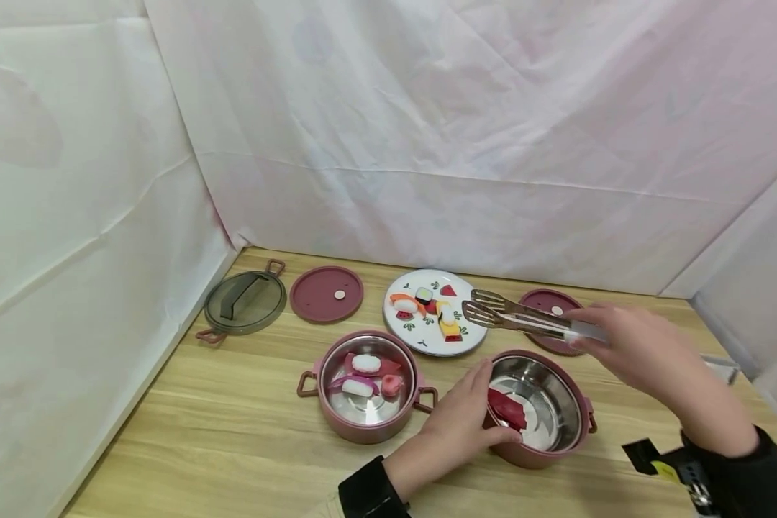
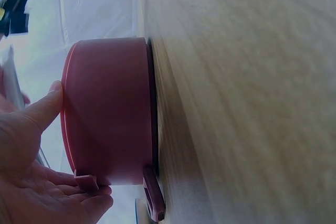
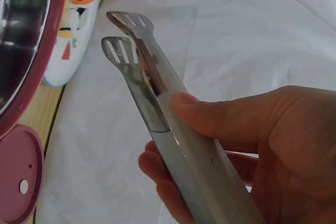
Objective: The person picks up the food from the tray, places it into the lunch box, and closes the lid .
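Note:
My left hand [image 1: 456, 424] holds the side of the right-hand dark pink pot [image 1: 531, 456]; in the left wrist view the thumb touches its rim and the fingers lie by a handle [image 2: 86, 182]. A red toy piece [image 1: 507, 409] lies inside that steel-lined pot. My right hand [image 1: 641, 349] grips metal serving tongs [image 3: 194, 166] by their grey handles. The slotted tips are slightly apart with nothing between them, and in the head view they appear over the right edge of a white plate [image 1: 437, 347]. Toy sushi pieces [image 1: 406, 306] are on the plate.
Left of my left hand stands a second pink pot [image 1: 365, 434] with several toy sushi pieces [image 1: 365, 363]. Behind it lie a glass lid [image 1: 265, 306] and a round pink lid [image 1: 317, 295]. Another pink lid [image 1: 544, 298] is partly behind the tongs. White cloth [image 1: 427, 129] encloses the table.

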Demonstrator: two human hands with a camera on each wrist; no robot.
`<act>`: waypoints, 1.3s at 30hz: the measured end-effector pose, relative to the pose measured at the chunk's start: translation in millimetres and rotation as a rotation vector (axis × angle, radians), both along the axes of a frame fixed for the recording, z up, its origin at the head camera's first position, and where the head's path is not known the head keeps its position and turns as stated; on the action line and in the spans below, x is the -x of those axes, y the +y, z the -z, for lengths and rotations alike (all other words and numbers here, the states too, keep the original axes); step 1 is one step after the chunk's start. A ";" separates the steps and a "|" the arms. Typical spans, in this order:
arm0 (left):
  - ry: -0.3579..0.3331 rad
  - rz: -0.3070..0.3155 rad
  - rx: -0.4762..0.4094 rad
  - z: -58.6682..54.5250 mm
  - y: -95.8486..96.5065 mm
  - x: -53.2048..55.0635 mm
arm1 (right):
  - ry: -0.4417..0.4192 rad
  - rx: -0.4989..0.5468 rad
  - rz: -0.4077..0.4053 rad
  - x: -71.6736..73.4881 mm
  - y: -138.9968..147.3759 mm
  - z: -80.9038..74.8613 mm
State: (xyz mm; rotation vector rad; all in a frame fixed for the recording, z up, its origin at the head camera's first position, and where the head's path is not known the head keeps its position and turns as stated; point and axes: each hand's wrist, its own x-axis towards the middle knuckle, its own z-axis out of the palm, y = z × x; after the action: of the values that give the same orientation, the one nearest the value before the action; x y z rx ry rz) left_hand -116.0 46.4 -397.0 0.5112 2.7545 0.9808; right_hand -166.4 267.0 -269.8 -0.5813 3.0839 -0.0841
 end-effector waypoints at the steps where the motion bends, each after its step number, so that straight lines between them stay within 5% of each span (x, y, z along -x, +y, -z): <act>1: -0.001 -0.001 0.001 -0.3 -0.3 0.2 | 0.002 -0.015 -0.001 3.8 -6.0 -1.3; 15: 0.031 -0.002 0.004 0.8 -0.5 -1.1 | 0.039 -0.073 -0.106 44.4 -54.5 0.9; 27: 0.019 -0.006 0.001 2.2 0.1 -0.7 | -0.121 -0.028 -0.094 56.0 -62.1 -7.5; 39: 0.025 -0.005 0.001 2.4 0.3 0.0 | -0.153 -0.107 -0.091 58.1 -69.0 -10.1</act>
State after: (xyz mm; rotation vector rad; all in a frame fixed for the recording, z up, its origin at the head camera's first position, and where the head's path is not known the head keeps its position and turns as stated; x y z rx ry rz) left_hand -116.0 46.8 -399.4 0.5206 2.7789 0.9811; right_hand -224.5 198.0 -259.6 -0.6753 2.8891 0.0345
